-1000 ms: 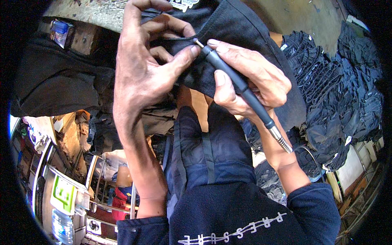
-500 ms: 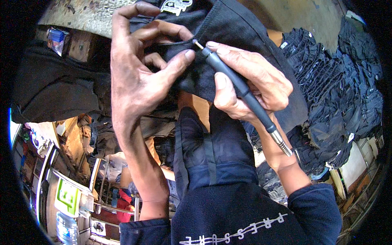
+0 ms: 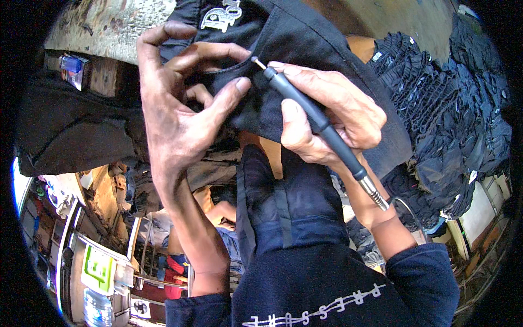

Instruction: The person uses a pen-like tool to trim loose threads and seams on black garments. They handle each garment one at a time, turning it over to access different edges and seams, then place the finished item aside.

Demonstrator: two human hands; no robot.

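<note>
My right hand (image 3: 332, 114) is closed round a slim dark-grey rotary tool handpiece (image 3: 310, 106), held like a pen. A thin metal shank sticks out of its front and ends in a small round tip at the cloth; its rear ends in a silver spring. Across my lap lies a black garment (image 3: 348, 82) with stitched seams and a white print. My left hand (image 3: 182, 103) is bent over the garment's left part, holding it. Its index fingertip lies at a curved pocket-like edge, close beside the tool's tip, and the thumb is apart from it.
A large heap of crumpled black garments (image 3: 452, 120) lies to the right. On the left are dark cloth (image 3: 76, 125), a worn board (image 3: 103, 27) and a small blue item (image 3: 72, 64). Lower left, a green-and-white box (image 3: 98, 270) stands by a clear water bottle (image 3: 97, 308), with another person's arm nearby.
Both hands, the garment and the tool have shifted slightly left in the picture. The tool's tip now shows a little apart from my left index fingertip. Both holds look the same.
</note>
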